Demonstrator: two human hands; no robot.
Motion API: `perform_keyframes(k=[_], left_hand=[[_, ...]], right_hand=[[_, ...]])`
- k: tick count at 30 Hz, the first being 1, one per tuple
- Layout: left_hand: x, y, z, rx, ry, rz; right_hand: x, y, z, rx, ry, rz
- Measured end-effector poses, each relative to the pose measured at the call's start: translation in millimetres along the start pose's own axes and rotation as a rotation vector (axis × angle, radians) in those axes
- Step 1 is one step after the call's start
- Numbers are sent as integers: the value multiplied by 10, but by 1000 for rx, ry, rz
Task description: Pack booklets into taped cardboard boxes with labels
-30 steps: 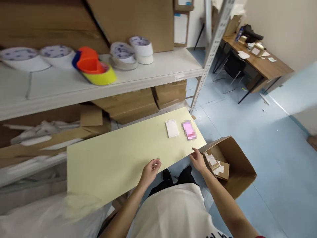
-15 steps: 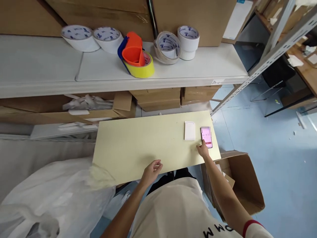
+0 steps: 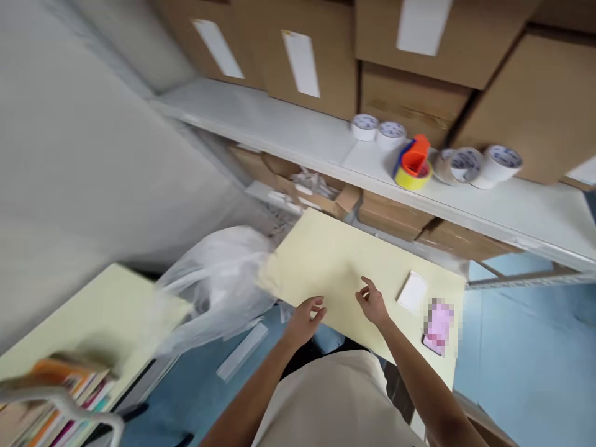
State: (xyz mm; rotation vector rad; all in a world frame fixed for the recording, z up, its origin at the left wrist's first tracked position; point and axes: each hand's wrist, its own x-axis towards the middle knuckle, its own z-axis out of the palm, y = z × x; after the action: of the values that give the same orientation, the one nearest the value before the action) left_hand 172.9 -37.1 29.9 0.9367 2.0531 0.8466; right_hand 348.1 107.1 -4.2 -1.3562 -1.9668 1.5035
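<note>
My left hand [image 3: 307, 315] hovers at the near edge of a pale yellow tabletop [image 3: 335, 261], fingers loosely curled and holding nothing. My right hand [image 3: 371, 302] is just to its right over the same board, fingers apart and empty. A white pad [image 3: 412, 290] lies on the table to the right of that hand. Further right, close to the table's near corner, sits a pink phone [image 3: 437, 325].
A bulging white plastic bag [image 3: 218, 279] rests left of the table. The white shelf [image 3: 326, 146] behind carries tape rolls [image 3: 470, 164] and an orange-yellow tape dispenser [image 3: 413, 166], with cardboard boxes above and below. A second pale table [image 3: 93, 316] with books [image 3: 60, 397] is at lower left.
The view has swung left. My right hand has left the phone and come back to the middle of the table beside my left hand.
</note>
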Motion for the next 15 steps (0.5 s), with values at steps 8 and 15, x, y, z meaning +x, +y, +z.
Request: perform_keyframes(k=[8, 15], left_hand=[[-775, -441, -722, -108, 322, 6], [-1712, -1340, -1376, -171, 557, -79]], right_hand=[[-166, -723, 975, 36, -284, -246], [-796, -1254, 2251, -51, -591, -421]])
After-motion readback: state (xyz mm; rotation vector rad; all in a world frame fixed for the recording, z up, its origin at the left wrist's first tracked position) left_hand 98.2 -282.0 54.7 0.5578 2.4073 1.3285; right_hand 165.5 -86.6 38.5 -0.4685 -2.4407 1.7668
